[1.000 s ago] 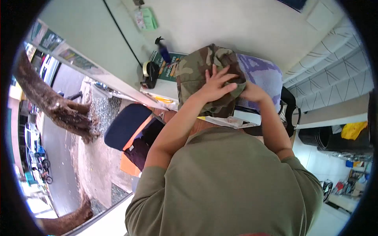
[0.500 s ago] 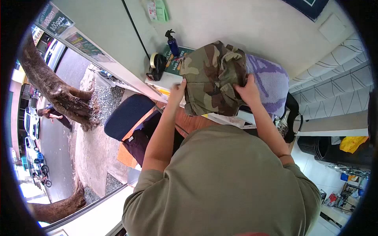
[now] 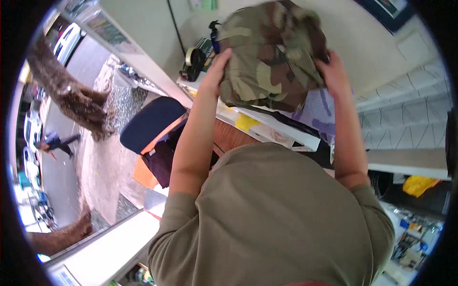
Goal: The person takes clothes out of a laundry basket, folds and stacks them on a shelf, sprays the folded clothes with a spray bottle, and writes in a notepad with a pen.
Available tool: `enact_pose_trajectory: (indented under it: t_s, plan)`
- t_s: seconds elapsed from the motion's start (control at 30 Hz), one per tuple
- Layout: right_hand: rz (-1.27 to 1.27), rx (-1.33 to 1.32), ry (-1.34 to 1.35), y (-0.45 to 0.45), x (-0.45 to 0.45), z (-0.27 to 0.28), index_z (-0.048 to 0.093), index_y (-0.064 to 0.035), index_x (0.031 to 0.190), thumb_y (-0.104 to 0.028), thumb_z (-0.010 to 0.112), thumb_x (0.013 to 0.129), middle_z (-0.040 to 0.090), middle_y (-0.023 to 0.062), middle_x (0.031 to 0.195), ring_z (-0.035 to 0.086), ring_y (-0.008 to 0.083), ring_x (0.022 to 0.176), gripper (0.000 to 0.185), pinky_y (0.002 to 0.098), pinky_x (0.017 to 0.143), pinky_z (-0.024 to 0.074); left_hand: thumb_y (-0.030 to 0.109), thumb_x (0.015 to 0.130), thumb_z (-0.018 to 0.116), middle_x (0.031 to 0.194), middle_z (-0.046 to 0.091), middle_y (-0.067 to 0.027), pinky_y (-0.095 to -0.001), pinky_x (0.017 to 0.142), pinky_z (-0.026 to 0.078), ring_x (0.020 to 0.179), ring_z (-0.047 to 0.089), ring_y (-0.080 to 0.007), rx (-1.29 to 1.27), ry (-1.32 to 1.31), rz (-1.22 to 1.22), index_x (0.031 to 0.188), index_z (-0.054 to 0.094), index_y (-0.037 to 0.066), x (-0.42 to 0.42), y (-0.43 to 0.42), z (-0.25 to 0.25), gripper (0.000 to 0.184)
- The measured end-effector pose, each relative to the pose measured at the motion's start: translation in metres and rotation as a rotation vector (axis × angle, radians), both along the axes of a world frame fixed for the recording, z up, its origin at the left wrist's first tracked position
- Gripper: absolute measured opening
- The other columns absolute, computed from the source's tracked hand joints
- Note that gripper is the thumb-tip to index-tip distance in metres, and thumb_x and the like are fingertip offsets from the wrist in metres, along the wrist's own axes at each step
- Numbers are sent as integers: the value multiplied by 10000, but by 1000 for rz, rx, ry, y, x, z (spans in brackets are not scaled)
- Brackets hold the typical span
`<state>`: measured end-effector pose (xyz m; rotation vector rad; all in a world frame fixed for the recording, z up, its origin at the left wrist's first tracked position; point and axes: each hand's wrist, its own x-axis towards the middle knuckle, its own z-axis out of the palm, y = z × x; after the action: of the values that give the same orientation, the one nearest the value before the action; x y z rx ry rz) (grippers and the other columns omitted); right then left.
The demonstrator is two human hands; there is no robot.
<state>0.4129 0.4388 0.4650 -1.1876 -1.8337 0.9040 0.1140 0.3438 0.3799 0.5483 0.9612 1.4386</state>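
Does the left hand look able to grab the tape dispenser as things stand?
Probably not yet: the left hand grips the camouflage cloth, though the tape dispenser close by looks unblocked.

- Camouflage bundle (image 3: 272, 62): matt woven cloth, soft and creased.
- Towel (image 3: 312, 112) beneath it: purple cloth, fuzzy, without shine.
- Person's shirt (image 3: 291, 214): olive cloth, matt, mostly smooth with soft folds at the sleeves.
- Chair back (image 3: 153, 125): dark blue, matt, fabric-like.
- Spray bottle (image 3: 215, 40): dark blue, apparently plastic.
- Wall (image 3: 355, 47): smooth, pale, matt.
- Curtain (image 3: 400, 121): pale, pleated, cloth-like.
- Tree trunk (image 3: 67, 90) outside: rough brown bark.
- Gravel (image 3: 126, 100): grey, coarse, grainy.
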Motion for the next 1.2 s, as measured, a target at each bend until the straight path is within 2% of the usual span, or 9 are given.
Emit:
enact_pose_trajectory:
  t_s: [0.13,0.23,0.37,0.5,0.53,0.63,0.8,1.0,1.2]
  plan:
    - [-167,-107,-233,-8,37,-152,610,81,1138,-157,637,860,675,265,1077,641,391,1043,366,428,886,480,389,864,727,1353,542,-131,-392,977,473,1261,503,-263,-387,821,-232,1437,376,18,5,44,-72,767]
    - [-232,-84,-327,-24,23,-100,632,91,1082,-215,655,879,682,262,1032,643,392,1030,368,439,865,476,329,813,790,1337,545,-158,-417,1001,455,1270,497,-270,-149,627,-88,1429,378,-2,12,50,-94,811]
    - [-132,-400,277,-15,18,-80,664,73,991,-263,628,926,690,243,947,653,385,989,344,459,808,492,224,772,808,1337,543,-183,-409,1026,431,1240,516,-285,-107,432,-54,1409,370,-32,-10,42,-92,815]
    - [-127,-149,-820,-28,28,-120,534,6,1283,-276,628,928,648,264,1075,630,437,995,464,492,881,496,164,768,774,1342,526,-199,-410,1047,411,1212,531,-317,-243,768,148,1397,387,-10,7,24,-102,759]
    - [-169,-129,-880,-40,27,-108,501,-5,1322,-270,628,925,639,264,1090,613,445,1031,494,500,886,492,234,790,735,1387,474,-222,-407,1071,390,1259,491,-351,-235,934,116,1428,387,82,-5,42,-143,743]
    - [-124,108,-913,-57,14,-47,320,-14,1447,-284,635,910,515,277,1281,559,434,1134,679,530,903,474,427,794,693,1490,381,-188,-586,1102,283,1375,317,-446,243,1520,208,1426,456,223,60,41,-47,705]
    - [52,675,-361,-5,-48,18,546,-240,1355,-362,688,874,462,206,1404,472,455,1252,516,587,1073,326,602,814,576,1567,277,-152,-809,1024,75,1446,114,-495,333,1798,-6,1395,520,275,150,42,-37,669]
    - [23,252,-842,86,-44,-180,519,-461,1365,-626,524,886,323,91,1569,305,469,1399,507,715,1063,224,582,847,550,1567,236,-176,-827,1004,54,1473,84,-426,144,1777,15,1375,526,236,159,36,-76,631]
    - [192,175,-652,126,-37,-193,561,-329,1367,-524,562,923,418,189,1490,435,357,1349,485,426,1107,352,547,872,557,1481,370,-190,-770,1061,115,1451,196,-410,321,1628,238,1302,572,188,150,38,-99,561]
